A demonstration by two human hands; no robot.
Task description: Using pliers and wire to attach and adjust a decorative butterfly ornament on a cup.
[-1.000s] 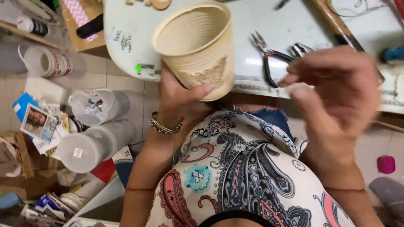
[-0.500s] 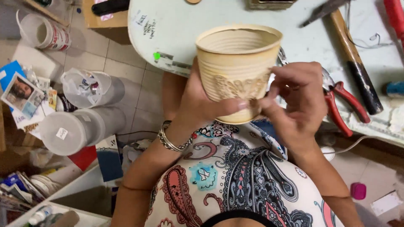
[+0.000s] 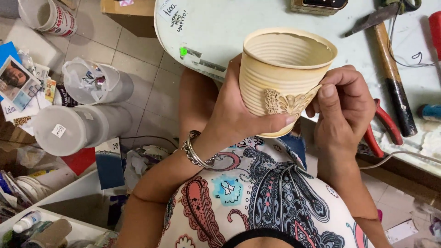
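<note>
Cup [image 3: 275, 73] nearer now, in left hand [image 3: 239, 117], right hand [image 3: 342, 108] alongside.

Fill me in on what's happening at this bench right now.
A person seated at a pale green worktable holds a cream, ribbed ceramic cup up over their lap. The left hand grips the cup's side and base, while the right hand presses its fingertips against a raised butterfly-shaped relief ornament on the cup's wall. Red-handled pliers and a wooden-handled hammer lie on the table beside them, untouched.
</note>
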